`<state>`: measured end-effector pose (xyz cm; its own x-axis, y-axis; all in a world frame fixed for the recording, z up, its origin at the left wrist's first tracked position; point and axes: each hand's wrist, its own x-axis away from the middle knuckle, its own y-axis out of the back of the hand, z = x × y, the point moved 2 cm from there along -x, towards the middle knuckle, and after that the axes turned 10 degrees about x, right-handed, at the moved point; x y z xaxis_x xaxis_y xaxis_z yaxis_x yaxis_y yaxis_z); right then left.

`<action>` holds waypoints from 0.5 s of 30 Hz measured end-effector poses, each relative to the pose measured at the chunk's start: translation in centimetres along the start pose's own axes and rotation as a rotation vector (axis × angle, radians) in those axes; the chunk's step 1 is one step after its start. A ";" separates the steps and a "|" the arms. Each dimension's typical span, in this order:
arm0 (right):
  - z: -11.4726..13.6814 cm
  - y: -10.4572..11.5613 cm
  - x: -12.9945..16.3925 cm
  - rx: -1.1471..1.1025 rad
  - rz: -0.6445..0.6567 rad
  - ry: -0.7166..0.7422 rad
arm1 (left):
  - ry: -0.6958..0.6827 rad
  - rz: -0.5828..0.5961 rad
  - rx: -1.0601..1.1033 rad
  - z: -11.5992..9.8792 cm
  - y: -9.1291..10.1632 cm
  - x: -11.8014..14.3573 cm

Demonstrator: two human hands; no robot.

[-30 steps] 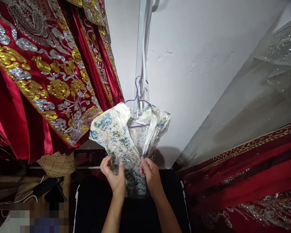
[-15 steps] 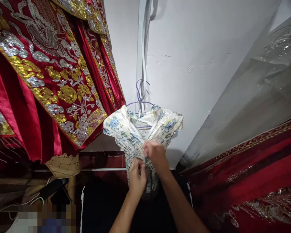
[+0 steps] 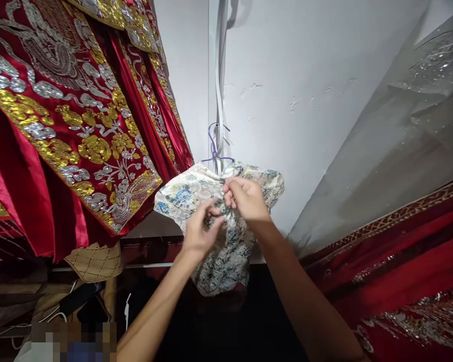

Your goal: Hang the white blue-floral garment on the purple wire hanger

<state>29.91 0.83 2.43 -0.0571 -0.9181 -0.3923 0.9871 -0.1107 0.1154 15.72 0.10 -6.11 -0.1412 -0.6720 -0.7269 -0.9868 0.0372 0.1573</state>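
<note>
Left hand (image 3: pixel 199 232): fingers pinched on the cream floral brocade dress (image 3: pixel 219 251), at its chest.
Right hand (image 3: pixel 246 198): fingers clamped on the dress collar, at 1 o'clock from the left hand.
Dress: hangs on a purple wire hanger (image 3: pixel 213 146) against the white wall (image 3: pixel 305 75).
Red embroidered gold-and-silver robe (image 3: pixel 71 125): at 10 o'clock.

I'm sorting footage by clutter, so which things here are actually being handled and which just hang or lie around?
In hand:
floral dress, on the purple hanger
left hand and right hand, pinching its fabric near the neck

Just around:
red embroidered garment
grey sequinned cloth
white cable
</note>
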 end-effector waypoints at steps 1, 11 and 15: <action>0.0 -0.1 0.3 0.017 0.015 0.008 | -0.051 -0.041 -0.003 -1.1 0.7 -1.9; -4.9 0.3 0.8 0.126 0.088 -0.078 | -0.332 -0.304 -0.249 -3.7 5.2 -8.7; -9.5 0.6 5.5 0.105 0.152 -0.157 | -0.008 -0.846 0.369 1.6 11.7 -6.2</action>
<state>31.63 -0.67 -8.27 0.0600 -0.9741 -0.2179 0.9656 0.0014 0.2600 4.96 5.83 -0.86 0.6392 -0.5781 -0.5071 -0.7239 -0.2296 -0.6506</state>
